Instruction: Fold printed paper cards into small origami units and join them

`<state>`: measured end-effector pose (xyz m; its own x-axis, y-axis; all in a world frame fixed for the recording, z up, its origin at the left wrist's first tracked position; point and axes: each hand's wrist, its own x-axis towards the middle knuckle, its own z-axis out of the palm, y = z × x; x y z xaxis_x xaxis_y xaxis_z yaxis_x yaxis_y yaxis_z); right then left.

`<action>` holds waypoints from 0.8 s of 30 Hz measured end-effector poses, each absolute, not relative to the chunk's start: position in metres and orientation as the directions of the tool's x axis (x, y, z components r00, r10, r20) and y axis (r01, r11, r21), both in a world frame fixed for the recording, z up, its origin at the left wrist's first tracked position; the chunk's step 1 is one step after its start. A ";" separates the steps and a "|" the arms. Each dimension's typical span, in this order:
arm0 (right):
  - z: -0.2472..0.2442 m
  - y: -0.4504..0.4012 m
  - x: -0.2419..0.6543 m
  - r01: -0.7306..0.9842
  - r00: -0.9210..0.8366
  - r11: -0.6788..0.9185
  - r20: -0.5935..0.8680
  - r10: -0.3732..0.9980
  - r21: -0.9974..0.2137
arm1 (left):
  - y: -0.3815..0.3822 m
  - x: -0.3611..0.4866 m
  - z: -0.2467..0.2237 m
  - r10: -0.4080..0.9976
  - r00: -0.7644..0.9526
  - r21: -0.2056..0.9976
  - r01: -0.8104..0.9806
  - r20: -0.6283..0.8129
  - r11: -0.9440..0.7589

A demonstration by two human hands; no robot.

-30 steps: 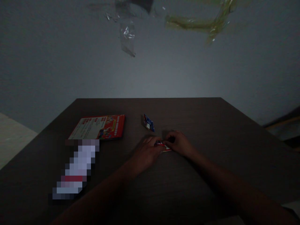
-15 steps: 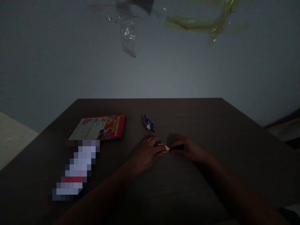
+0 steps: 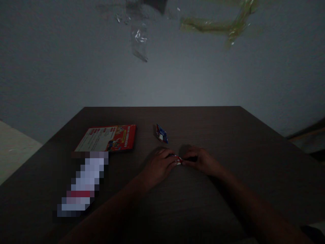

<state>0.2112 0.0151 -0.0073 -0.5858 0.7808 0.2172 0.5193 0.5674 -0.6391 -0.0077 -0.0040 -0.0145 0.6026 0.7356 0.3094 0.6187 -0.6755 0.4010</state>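
Between my hands, just above or on the dark table, is a small red-and-white folded paper piece (image 3: 178, 162). My left hand (image 3: 161, 165) pinches its left side, thumb in front and fingers behind. The right end is gripped by my right hand (image 3: 201, 160), thumb and fingertips pressed together. Most of the piece is covered by my fingers, so its full shape cannot be made out. Just beyond my hands lies a small blue folded paper piece (image 3: 161, 133) with a white and red patch, standing partly raised from the table.
A red-and-white printed booklet or flat box (image 3: 101, 138) lies at the left of the brown table (image 3: 215, 127). Nearer me is a pixelated whitish object (image 3: 83, 183). Behind the table rises a grey wall (image 3: 203, 74) with tape and clear plastic on it.
The paper piece has turned or been folded slightly, and less of it shows between my fingers. My right hand has come a little closer to the left.
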 end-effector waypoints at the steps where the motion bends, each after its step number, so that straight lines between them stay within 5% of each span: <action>1: -0.007 0.015 0.210 0.506 -0.581 0.568 0.231 0.781 -0.649 | -0.004 -0.008 -0.015 0.736 0.601 0.399 0.621 0.310 -0.675; 17: -0.003 0.007 0.198 0.550 -0.517 0.615 0.348 0.782 -0.566 | -0.007 -0.013 -0.020 0.748 0.520 0.412 0.626 0.412 -0.662; 24: -0.003 0.007 0.202 0.590 -0.489 0.626 0.392 0.779 -0.510 | -0.014 -0.018 -0.015 0.870 0.369 0.315 0.825 0.329 -0.469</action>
<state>0.2019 0.0072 -0.0032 -0.4887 0.7794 0.3921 0.5896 0.6263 -0.5100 -0.0175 -0.0135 -0.0145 0.3687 0.8695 0.3286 0.8250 -0.4690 0.3153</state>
